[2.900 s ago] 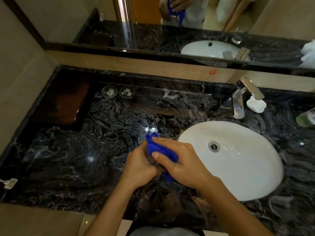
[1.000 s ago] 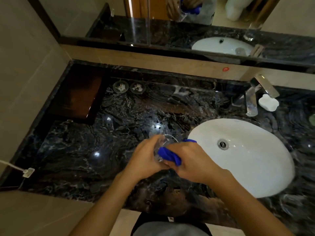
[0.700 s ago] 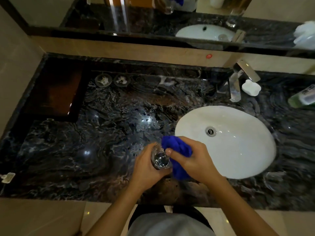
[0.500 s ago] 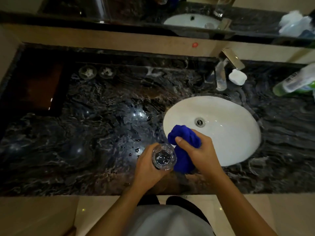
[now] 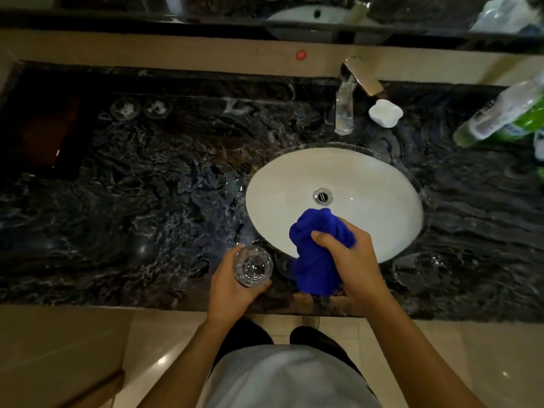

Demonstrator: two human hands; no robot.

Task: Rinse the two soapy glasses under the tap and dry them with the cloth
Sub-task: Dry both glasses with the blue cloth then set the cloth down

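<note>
The cloth [image 5: 319,260], clenched by right fingers [image 5: 326,240], has been withdrawn from the glass [image 5: 253,266] clasped by left fingers [image 5: 229,262]; its drying seems done.

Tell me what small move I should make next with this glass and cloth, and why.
Probably set the glass down on the marble countertop: your left hand holds it upright, apart from the blue cloth bunched in your right hand, and no suds show inside it.

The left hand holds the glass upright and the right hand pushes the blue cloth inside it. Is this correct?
No. The head view shows the left hand holding the glass upright, but the right hand grips the blue cloth beside the glass, apart from it.
</note>
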